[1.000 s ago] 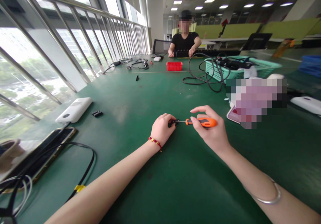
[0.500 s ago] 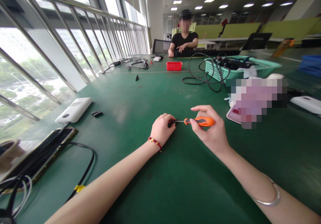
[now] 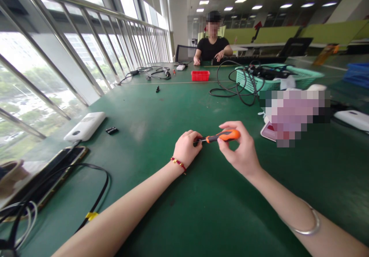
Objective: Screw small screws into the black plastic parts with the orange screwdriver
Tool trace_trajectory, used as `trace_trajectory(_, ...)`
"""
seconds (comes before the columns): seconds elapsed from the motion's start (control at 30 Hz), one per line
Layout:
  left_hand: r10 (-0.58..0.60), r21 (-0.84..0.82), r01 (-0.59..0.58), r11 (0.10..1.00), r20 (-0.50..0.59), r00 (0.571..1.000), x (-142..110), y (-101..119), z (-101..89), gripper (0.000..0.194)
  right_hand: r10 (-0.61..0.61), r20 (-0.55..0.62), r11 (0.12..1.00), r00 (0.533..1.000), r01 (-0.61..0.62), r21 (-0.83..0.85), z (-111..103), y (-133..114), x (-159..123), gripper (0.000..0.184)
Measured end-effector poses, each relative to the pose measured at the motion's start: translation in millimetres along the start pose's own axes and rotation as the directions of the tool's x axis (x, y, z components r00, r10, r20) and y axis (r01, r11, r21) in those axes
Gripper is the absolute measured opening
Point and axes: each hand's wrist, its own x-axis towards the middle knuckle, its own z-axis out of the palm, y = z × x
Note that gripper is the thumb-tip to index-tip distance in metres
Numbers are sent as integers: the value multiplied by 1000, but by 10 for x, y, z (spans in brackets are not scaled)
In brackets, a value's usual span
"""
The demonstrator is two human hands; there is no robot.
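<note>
My left hand [image 3: 188,146] is closed on a small black part [image 3: 197,139], mostly covered by the fingers, just above the green table [image 3: 184,211]. My right hand [image 3: 243,147] grips the handle of an orange and dark grey screwdriver [image 3: 223,136] between thumb and fingers. The screwdriver lies nearly level, its metal shaft pointing left into the black part. Where exactly the tip sits is hidden by my left fingers. Another small black piece [image 3: 112,130] lies on the table to the left, and one more black piece [image 3: 157,89] farther back.
At left are a white power bank [image 3: 85,126], a phone [image 3: 57,176] and cables. A red bin [image 3: 200,76] stands toward the back. On the right a green basket [image 3: 305,76] holds black cables, near a pixelated pink thing [image 3: 294,115]. A person [image 3: 213,45] sits across the table.
My right hand has moved slightly left with the screwdriver, whose handle end now tilts up a little and whose shaft shows less. My left hand has stayed put. The person's hand opposite shifted right.
</note>
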Motion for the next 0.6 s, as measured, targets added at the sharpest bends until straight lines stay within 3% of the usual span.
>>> trace_trajectory(0.17,-2,24,2,1000,19,1000,1,-1,-3,17,-51,-119,998,992,47,-41,-21,11,-4,12)
trace_trajectory(0.43,-43,176,43,983,-5,999,-14,30,-25,13,-135,-137,983,981,115,-144,-17,-6,-2,12)
trace_trajectory(0.53,-58,192,60,980,-19,998,-20,32,-21,14,-198,-215,973,956,165,-163,-26,35,-4,10)
trace_trajectory(0.6,-58,189,62,980,-27,998,-20,31,-19,14,-168,-273,980,947,129,-153,-39,84,9,10)
